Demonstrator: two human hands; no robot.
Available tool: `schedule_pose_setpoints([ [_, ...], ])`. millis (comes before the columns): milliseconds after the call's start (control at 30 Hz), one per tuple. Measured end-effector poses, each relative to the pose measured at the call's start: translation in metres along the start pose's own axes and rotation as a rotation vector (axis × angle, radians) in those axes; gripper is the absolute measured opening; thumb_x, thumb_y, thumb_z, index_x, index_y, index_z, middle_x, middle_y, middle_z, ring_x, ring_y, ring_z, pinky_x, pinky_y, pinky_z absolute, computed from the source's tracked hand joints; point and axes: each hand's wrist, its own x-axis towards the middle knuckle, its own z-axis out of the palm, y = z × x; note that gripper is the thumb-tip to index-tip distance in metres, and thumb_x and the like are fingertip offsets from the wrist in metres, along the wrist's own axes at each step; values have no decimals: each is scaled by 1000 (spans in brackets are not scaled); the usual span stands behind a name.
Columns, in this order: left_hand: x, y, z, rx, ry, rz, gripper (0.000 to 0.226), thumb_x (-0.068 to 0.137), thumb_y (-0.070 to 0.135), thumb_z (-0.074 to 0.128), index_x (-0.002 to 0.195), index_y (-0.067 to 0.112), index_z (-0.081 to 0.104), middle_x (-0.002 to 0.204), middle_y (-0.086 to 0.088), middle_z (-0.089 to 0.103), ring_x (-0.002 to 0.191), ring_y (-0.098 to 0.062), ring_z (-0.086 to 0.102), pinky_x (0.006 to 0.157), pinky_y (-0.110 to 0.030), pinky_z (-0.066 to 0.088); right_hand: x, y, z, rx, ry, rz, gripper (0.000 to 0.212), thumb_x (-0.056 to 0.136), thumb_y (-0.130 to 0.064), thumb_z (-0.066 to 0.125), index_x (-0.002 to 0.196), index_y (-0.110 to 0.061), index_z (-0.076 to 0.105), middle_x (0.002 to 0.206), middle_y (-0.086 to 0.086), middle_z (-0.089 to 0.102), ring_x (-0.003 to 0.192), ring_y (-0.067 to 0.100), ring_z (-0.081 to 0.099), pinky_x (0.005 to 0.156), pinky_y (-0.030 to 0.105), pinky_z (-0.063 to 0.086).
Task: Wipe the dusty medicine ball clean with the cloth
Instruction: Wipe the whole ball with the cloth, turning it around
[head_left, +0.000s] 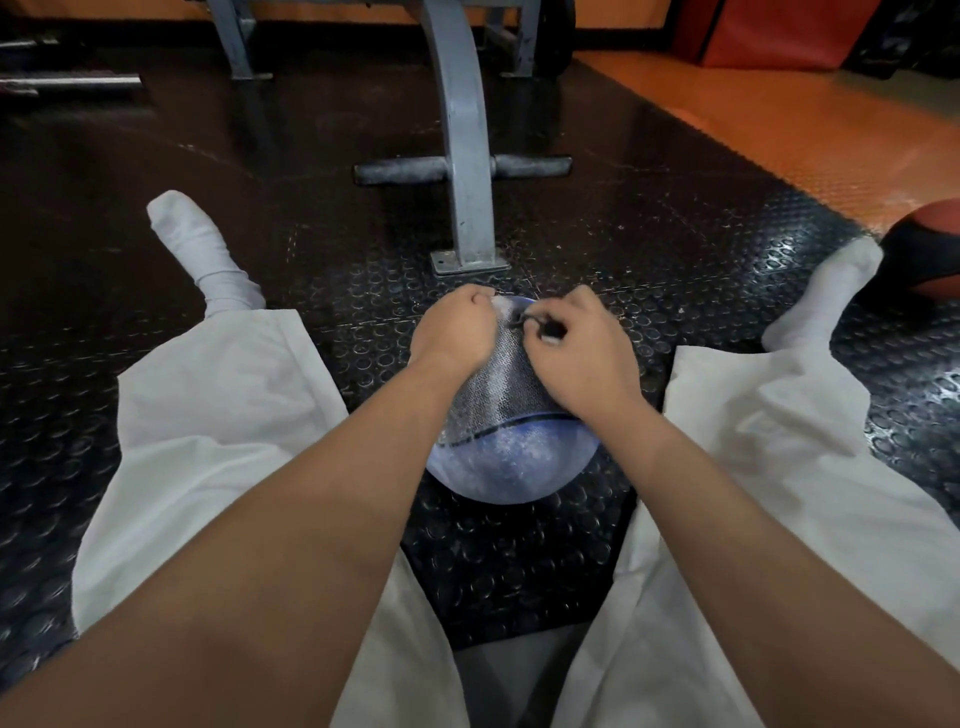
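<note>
Person seated on black studded rubber floor (519, 561), legs spread in a V. Medicine ball (511, 462) sits on the floor in the gap between them, blue with a grey textured panel on top, pale dust film over the blue part. Left trouser leg (208, 415) and right trouser leg (753, 415), both white, flank the ball, each with a strip of bare floor between cloth and ball, narrower on the right. Far side: grey steel post (465, 156) of a gym machine stands just beyond the ball, its base plate (467, 262) bolted to the floor, near the ball's far edge but apart from it; crossbar (400, 171) higher up the post. Near side of ball: open floor back to the lap. Left sock (202, 249) and right sock (826, 291) well out to the sides. Second ball (924, 249), orange and black, just beyond the right foot at the frame edge. Orange floor (779, 119) begins past the black mat's edge, far right. Both hands on the top far part of the ball, close together, not touching. Left hand (454, 330) curled into a loose fist on the upper left of the grey panel, a pale bit showing at its fingertips; cannot tell what it grips, if anything. Right hand (582, 353) on the upper right, thumb and fingers pinching a small dark thing (551, 329) with a white end against the ball. Cloth not clearly identifiable.
</note>
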Motion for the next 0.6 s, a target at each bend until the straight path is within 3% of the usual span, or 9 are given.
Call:
schedule_pose_setpoints([
  [133,-3,-3,-2,-8,-23,25,42,101,24,28,132,26,57,128,-2,63,111,-26,59,86,-33,42,-6,5,-4,41,-51,-54,21,85,-22,61,104,-21,72,93,-6,52,92,17,55,74,25,38],
  [300,-15,-4,2,-13,30,71,42,101,25,30,133,25,56,133,0,60,117,-23,57,97,-35,45,48,-3,7,-51,-167,82,27,84,-34,60,107,-25,71,116,3,58,112,25,54,90,31,43],
  [400,-15,-5,3,11,76,60,42,101,24,30,133,24,57,137,2,57,119,-18,54,97,-31,41,57,-6,10,-68,-198,91,26,84,-34,59,105,-26,71,118,5,57,113,27,54,91,34,44],
  [500,-7,-5,0,-5,61,18,40,101,22,30,128,26,59,130,1,61,108,-17,56,88,-30,42,34,-6,10,-73,-121,-35,25,86,-29,58,106,-24,72,105,3,54,104,24,52,85,33,44],
  [600,-2,-4,1,-35,30,0,39,100,22,31,126,27,61,126,1,63,110,-20,57,87,-31,41,-2,-3,8,-26,11,-244,25,82,-26,57,97,-18,76,87,2,51,85,23,50,67,32,44],
])
